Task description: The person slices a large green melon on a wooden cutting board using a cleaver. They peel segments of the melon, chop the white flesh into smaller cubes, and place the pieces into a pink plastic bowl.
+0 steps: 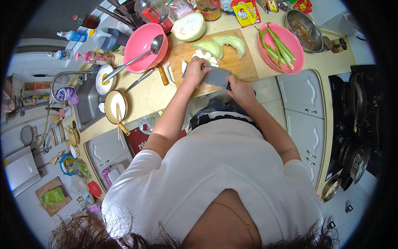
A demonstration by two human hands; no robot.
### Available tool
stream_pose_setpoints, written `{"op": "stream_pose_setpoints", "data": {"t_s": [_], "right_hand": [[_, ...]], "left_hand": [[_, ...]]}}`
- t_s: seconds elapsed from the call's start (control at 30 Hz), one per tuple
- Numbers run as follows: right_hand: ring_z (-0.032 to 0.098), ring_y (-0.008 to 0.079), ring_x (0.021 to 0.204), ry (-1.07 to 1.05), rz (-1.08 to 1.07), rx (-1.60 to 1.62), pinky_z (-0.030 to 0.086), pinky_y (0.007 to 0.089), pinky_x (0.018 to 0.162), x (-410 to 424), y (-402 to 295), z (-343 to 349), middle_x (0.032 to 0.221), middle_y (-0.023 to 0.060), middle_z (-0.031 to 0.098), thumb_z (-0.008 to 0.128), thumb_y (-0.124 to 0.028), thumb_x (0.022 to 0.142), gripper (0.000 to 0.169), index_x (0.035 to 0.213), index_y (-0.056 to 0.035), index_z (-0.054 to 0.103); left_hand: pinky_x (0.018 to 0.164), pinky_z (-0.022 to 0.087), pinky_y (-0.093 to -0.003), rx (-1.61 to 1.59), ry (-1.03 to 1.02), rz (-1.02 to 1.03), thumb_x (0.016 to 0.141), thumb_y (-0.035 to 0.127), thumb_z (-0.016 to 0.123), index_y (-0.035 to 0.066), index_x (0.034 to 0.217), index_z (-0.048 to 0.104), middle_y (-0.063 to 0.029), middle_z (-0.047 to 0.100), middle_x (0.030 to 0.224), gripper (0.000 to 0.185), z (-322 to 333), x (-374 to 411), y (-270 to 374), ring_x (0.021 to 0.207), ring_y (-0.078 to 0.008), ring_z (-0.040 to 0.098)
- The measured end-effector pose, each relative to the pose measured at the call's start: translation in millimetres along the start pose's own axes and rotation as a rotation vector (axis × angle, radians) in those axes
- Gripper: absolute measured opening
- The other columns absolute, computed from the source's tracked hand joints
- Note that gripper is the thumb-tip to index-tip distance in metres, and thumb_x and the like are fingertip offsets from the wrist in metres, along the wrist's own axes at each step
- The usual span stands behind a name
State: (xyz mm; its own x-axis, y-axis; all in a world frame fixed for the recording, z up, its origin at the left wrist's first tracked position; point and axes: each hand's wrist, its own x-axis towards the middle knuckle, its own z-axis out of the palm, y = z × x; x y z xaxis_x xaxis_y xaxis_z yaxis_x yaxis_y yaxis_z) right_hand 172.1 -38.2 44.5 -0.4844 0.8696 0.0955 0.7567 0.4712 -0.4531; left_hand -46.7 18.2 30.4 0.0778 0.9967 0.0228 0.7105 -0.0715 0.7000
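Observation:
My right hand (242,90) grips the dark handle of a cleaver (216,77), whose broad blade lies low over the front of a wooden cutting board (245,67). At the blade's far end, my left hand (196,72) has its fingers curled against the metal; anything under them is hidden. White cut pieces of melon (206,57), likely winter melon, lie just beyond the left fingers. Behind them rest two pale green wedges, the left wedge (209,48) and the right wedge (231,43). A large cut half of the melon (188,26) sits at the board's back left.
Left of the board are a pink basin (140,43) with a ladle (149,49), a knife (140,81), a peeler (163,75) and a small pan (108,109) with chopsticks. Celery (276,49) fills a pink bowl (264,59) to the right, near a metal pot (320,37). A stove (339,102) stands far right.

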Motion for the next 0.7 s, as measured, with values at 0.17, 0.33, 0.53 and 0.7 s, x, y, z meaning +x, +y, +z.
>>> {"op": "stream_pose_setpoints", "data": {"t_s": [0.17,0.33,0.53,0.7], "right_hand": [[0.063,0.0335,0.069,-0.050,0.131,0.166,0.049,0.0442,0.060,-13,10,-7,0.077,0.0120,0.064,0.068,-0.021,0.078,0.039,0.108,-0.0119,0.044],[0.062,0.0374,0.070,-0.062,0.255,0.250,0.048,0.0460,0.060,-36,26,-26,0.077,0.0151,0.063,0.063,-0.019,0.080,0.036,0.110,-0.0130,0.045],[0.061,0.0380,0.074,-0.079,0.382,0.291,0.049,0.0467,0.063,-60,49,-48,0.077,0.0160,0.063,0.064,-0.019,0.080,0.029,0.105,-0.0118,0.051],[0.062,0.0386,0.073,-0.028,0.448,0.343,0.048,0.0475,0.062,-66,66,-48,0.076,0.0166,0.063,0.064,-0.019,0.080,0.027,0.104,-0.0124,0.051]], "left_hand": [[0.068,0.050,-0.0354,0.094,0.209,0.048,0.079,0.011,0.068,0.002,0.087,0.068,-0.0145,0.060,0.085,0.013,-12,11,-5,0.070,-0.0240,0.061],[0.068,0.049,-0.0384,-0.051,0.287,-0.127,0.084,0.014,0.064,-0.002,0.081,0.065,-0.0181,0.062,0.076,0.016,1,31,13,0.069,-0.0323,0.062],[0.043,0.050,-0.0239,-0.623,0.050,-0.584,0.083,0.034,0.071,-0.007,0.071,0.063,-0.0105,0.064,0.061,0.043,37,53,23,0.046,-0.0124,0.061],[0.049,0.049,-0.0291,-0.434,0.121,-0.649,0.080,0.030,0.071,-0.005,0.075,0.062,-0.0110,0.064,0.060,0.036,54,68,22,0.048,-0.0169,0.061]]}}
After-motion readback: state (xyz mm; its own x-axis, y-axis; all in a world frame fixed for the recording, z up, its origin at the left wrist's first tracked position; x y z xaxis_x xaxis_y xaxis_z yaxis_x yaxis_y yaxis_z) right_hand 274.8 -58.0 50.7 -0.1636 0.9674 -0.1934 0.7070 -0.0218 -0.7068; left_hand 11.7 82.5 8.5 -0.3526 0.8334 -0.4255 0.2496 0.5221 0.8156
